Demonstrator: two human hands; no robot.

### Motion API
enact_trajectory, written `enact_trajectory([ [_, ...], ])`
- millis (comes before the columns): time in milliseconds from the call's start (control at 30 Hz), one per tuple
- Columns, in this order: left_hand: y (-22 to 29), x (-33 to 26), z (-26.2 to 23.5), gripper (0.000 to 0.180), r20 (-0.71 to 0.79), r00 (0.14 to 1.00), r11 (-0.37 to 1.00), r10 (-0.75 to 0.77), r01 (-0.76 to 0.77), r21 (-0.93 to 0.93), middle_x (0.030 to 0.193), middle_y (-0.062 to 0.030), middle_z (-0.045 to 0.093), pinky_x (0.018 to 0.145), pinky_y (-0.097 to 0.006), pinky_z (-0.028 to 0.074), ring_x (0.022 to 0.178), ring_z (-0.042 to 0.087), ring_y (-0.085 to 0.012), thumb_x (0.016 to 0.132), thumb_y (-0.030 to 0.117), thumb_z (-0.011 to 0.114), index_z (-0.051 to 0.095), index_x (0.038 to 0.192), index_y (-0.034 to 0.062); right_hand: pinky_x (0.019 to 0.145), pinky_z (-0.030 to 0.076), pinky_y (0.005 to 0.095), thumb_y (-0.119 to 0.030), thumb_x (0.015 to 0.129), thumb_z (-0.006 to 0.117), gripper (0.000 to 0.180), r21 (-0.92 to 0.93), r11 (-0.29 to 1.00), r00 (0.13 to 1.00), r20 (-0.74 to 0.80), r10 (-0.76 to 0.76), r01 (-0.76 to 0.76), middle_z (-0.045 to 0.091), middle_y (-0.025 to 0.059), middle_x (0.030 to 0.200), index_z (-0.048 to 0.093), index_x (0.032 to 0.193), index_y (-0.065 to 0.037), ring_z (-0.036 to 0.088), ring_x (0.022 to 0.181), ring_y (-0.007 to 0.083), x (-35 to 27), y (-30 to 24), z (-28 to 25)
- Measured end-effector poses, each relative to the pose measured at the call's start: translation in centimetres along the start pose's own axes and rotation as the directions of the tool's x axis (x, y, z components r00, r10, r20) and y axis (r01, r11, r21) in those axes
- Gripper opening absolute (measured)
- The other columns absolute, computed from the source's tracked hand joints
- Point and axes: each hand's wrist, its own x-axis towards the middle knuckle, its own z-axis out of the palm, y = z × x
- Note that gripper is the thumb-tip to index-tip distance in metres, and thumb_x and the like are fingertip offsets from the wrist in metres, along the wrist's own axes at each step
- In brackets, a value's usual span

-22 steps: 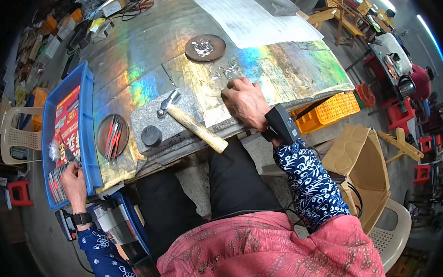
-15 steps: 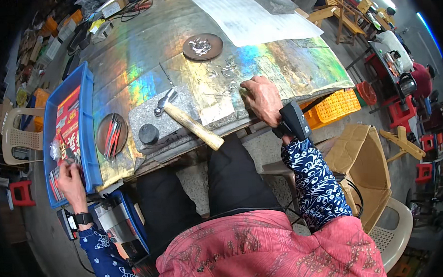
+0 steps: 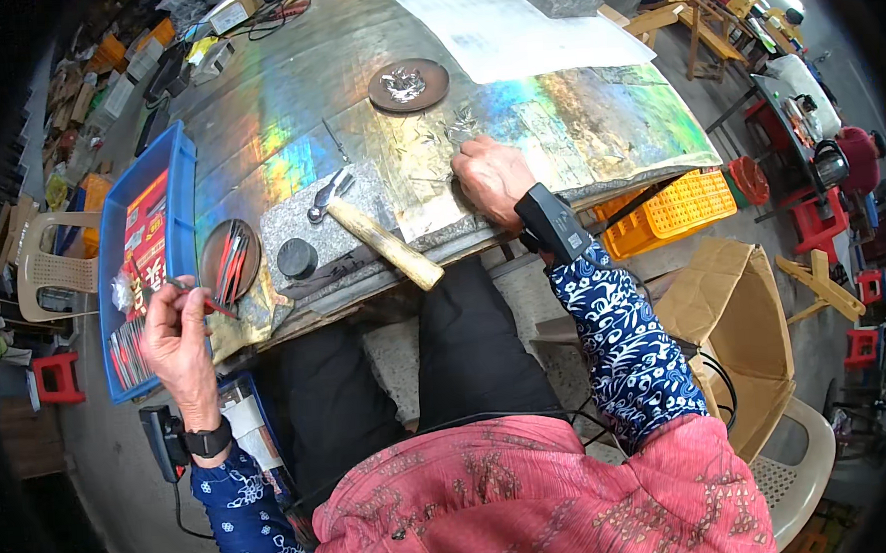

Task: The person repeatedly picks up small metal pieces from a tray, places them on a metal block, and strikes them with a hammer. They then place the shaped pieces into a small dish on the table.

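Observation:
My left hand [image 3: 178, 340] is raised beside the blue tray [image 3: 185, 175], thumb and fingers pinched on a slim red-and-dark piece [image 3: 218, 306]. More such slim pieces lie in the tray's near end and in a brown dish [image 3: 248, 237]. My right hand [image 3: 496, 181] rests on the table's near part with its fingers curled in; whatever they hold is hidden. Just beyond it are loose shiny metal slivers [image 3: 461, 125]. A hammer [image 3: 386, 243] with a wooden handle lies on a grey stone slab [image 3: 282, 217], its handle end over the table edge. A black cylinder [image 3: 297, 257] stands on the slab.
A second brown dish [image 3: 437, 94] holds silvery bits. White sheeting [image 3: 520, 34] covers the far right of the table. At the right are a yellow basket [image 3: 672, 214] and an open cardboard box [image 3: 710, 303]. A thin metal rod [image 3: 334, 138] lies beyond the hammer.
My left hand has lifted out of the tray and moved right with a slim red-and-dark piece. My right hand has shifted left, and its fingers have curled in.

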Motion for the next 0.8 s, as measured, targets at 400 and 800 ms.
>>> enact_trajectory([
  [400,1.4,0.0,5.6,0.018,0.058,0.998,0.997,0.001,0.003,-0.077,0.083,-0.0008,0.068,0.055,-0.017,0.042,0.07,0.058,-0.0024,0.089,0.006,0.068,0.063,0.105,0.0007,0.078,0.049,0.0457,-0.015,0.074,0.063,0.018,-0.057,0.961,0.911,0.308,0.274,-0.269,0.062,0.0199,0.082,0.061,0.083,0.0,0.06,0.082,0.0401,0.3,0.4,-1.7],
  [800,0.7,-1.6,7.3,0.017,0.052,0.999,0.986,0.0,0.009,-0.164,0.089,-0.0071,0.068,0.055,-0.021,0.052,0.067,0.06,-0.0077,0.09,0.002,0.064,0.064,0.107,-0.0037,0.056,0.044,0.0268,-0.005,0.072,0.063,0.007,0.554,0.714,0.885,0.095,0.456,-0.428,0.06,0.0057,0.064,0.058,0.072,0.0,0.053,0.059,0.0111,-1.0,-1.2,-3.5],
])
